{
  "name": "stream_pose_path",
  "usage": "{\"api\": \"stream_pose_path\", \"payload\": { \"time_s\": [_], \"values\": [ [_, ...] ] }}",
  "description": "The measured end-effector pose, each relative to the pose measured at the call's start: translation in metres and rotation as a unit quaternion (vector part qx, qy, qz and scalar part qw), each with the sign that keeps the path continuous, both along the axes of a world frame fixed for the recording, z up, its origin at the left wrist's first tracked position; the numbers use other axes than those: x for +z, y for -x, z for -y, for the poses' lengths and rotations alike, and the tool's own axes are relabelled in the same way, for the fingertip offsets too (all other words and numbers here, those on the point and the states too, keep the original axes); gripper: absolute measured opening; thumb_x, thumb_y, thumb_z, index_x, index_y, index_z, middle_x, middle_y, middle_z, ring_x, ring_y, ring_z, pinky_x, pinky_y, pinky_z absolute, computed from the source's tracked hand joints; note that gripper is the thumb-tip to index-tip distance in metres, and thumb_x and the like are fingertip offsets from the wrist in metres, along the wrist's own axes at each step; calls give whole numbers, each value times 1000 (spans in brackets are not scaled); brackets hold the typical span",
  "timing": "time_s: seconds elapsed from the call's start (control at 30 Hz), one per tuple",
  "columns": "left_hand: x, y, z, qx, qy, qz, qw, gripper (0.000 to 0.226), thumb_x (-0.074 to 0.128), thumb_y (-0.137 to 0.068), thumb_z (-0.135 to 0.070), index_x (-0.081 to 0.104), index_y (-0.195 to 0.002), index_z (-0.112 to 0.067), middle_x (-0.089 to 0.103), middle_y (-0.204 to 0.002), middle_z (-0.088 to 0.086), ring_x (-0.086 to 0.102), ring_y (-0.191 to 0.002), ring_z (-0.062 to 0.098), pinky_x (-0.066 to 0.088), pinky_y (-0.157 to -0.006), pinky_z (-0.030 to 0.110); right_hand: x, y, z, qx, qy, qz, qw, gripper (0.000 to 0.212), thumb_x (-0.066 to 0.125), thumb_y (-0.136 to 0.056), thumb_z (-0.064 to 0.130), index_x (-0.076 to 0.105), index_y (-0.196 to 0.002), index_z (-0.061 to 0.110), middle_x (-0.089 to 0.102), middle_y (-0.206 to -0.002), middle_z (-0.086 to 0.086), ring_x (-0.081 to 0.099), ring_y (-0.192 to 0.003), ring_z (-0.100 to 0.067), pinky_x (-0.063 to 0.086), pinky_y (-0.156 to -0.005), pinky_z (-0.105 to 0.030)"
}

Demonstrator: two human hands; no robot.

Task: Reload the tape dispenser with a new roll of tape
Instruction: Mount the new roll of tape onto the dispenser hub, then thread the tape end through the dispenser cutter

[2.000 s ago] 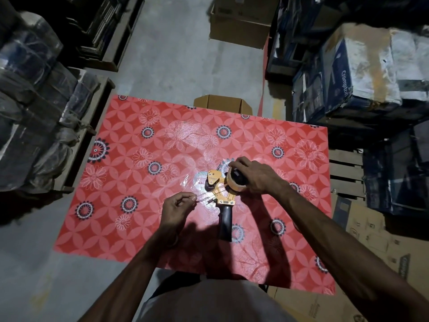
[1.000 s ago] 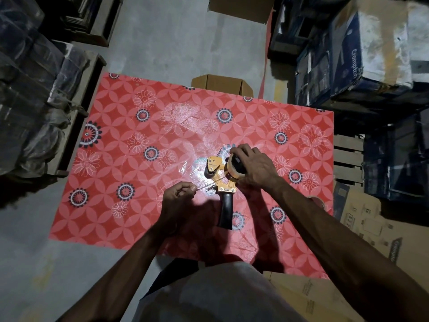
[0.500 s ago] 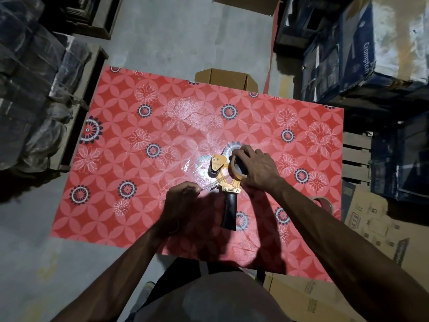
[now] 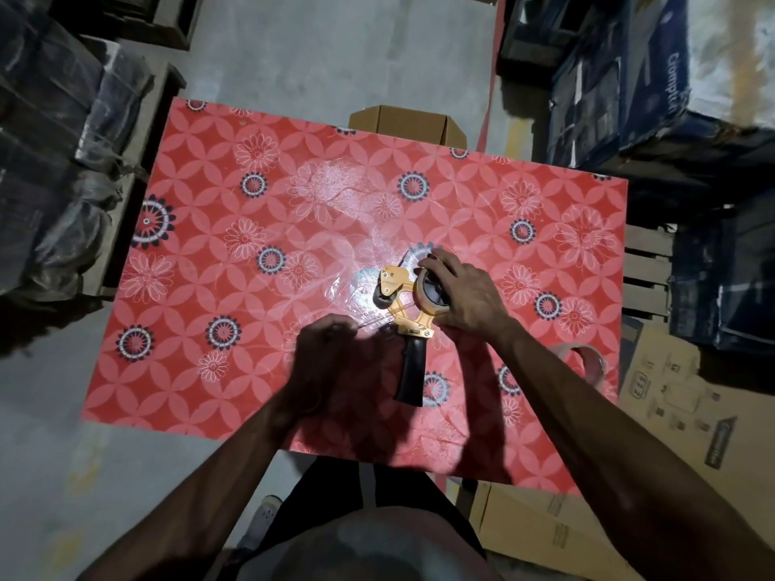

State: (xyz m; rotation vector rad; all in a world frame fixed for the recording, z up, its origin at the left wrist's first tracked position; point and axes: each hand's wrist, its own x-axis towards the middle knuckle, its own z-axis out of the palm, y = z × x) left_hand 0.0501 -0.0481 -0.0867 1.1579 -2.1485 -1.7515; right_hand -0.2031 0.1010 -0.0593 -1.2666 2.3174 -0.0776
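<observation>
An orange dispenser point(image 4: 404, 304) with a black handle lies on a red floral table point(image 4: 260, 228). The right hand point(image 4: 463, 297) curls over the tape roll point(image 4: 432, 295) seated in it. The left hand point(image 4: 323, 350), beside the handle, pinches the clear tape end point(image 4: 371, 325)

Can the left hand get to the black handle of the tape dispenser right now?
Probably yes. The handle lies bare on the table just right of the left hand, nothing between them, but its fingers are pinched shut, seemingly on the tape end.
</observation>
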Motion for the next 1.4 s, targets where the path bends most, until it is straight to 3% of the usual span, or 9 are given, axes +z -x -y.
{"api": "stream_pose_path", "payload": {
  "time_s": [0.17,0.33,0.5,0.63,0.7,0.87,1.03,1.2,1.4],
  "values": [
    [-1,7,4,106,-156,-9,982,7,76,-92,-15,79,-95,-9,70,-81,23,58,-72,21,44,-62,26,14,-17,-6,-62,-28,2,998,127,87,-60,24,12,-161,39,6,-173,0,11,-158,-34,16,-121,-68],
    [-3,7,16,104,-190,-19,976,23,80,-85,-27,80,-96,-6,69,-78,15,56,-75,26,42,-71,36,31,-96,-23,-324,189,25,927,84,68,-75,13,38,-152,25,41,-154,0,45,-136,-21,46,-106,-46],
    [-6,8,23,81,-143,-25,986,25,80,-84,-31,81,-96,-9,75,-86,27,65,-77,26,49,-78,42,43,-178,-11,-478,237,87,841,53,63,-91,40,42,-140,34,50,-132,8,52,-117,-12,42,-81,-33],
    [-1,10,25,67,-128,-22,989,16,78,-90,-19,80,-98,-6,76,-81,14,66,-76,20,51,-77,38,21,-197,1,-447,197,67,870,81,69,-80,22,34,-152,35,44,-137,5,52,-117,-17,48,-69,-34],
    [-1,9,25,59,-114,-17,992,10,77,-93,-15,80,-99,-7,77,-82,3,67,-77,16,52,-78,36,14,-197,6,-473,176,50,862,73,56,-88,28,31,-156,35,44,-138,5,57,-112,-23,45,-69,-34],
    [-4,12,32,35,-30,-10,999,2,79,-92,-23,78,-92,-25,73,-94,6,70,-90,31,57,-85,56,8,-192,2,-485,130,32,864,79,60,-93,18,24,-158,45,51,-138,5,63,-109,-30,49,-77,-41],
    [29,16,31,-49,57,-7,997,9,72,-95,-16,71,-89,-22,69,-102,-5,66,-96,11,56,-85,38,22,-188,-7,-476,120,6,871,91,65,-90,20,15,-159,53,61,-135,10,61,-116,-26,52,-84,-45],
    [68,22,29,-63,8,-5,998,7,66,-100,-23,71,-98,-19,70,-126,-13,69,-96,-10,60,-83,18,42,-185,-21,-388,159,-40,907,69,60,-100,28,29,-160,45,54,-150,6,59,-126,-24,54,-77,-37],
    [103,28,34,-121,51,7,991,16,64,-100,-22,67,-86,-28,66,-144,0,77,-94,19,65,-80,36,49,-177,-36,-297,119,-65,945,77,59,-100,16,20,-164,33,34,-165,-12,70,-94,-31,58,-61,-37]
  ]
}}
